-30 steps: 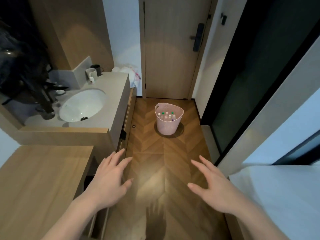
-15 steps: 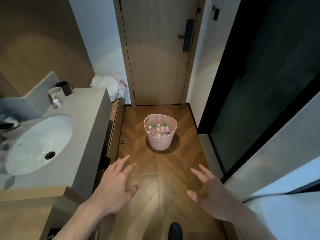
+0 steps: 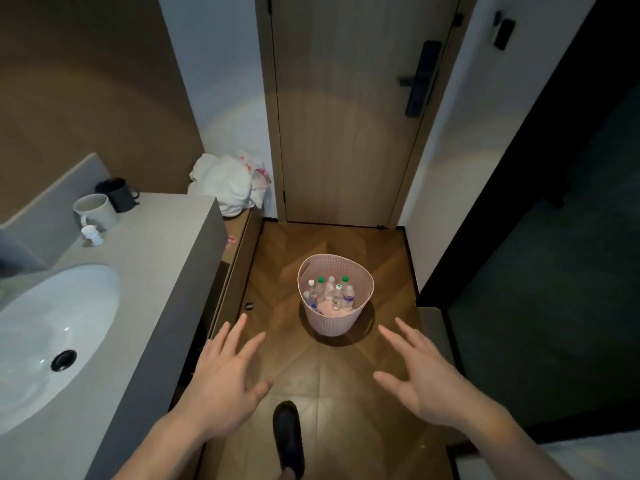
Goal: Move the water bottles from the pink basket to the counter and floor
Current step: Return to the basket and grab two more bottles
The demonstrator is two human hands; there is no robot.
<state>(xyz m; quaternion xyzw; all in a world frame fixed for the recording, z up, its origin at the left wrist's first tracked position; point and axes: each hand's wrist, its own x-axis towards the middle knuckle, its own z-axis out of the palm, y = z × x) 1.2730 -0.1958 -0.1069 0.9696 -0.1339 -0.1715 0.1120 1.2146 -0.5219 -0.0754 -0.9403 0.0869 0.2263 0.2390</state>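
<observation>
Nothing moved yet; perhaps six water bottles stand in the pink basket far ahead; left hand and right hand spread, empty; desk left awaits.

The basket stood on the floor at centre frame, before the door at top centre. Several water bottles stood upright inside it. The counter ran along the left edge, with the sink at lower left and two mugs at its far end. A shoe lay at bottom centre, between the left hand and the right hand.
</observation>
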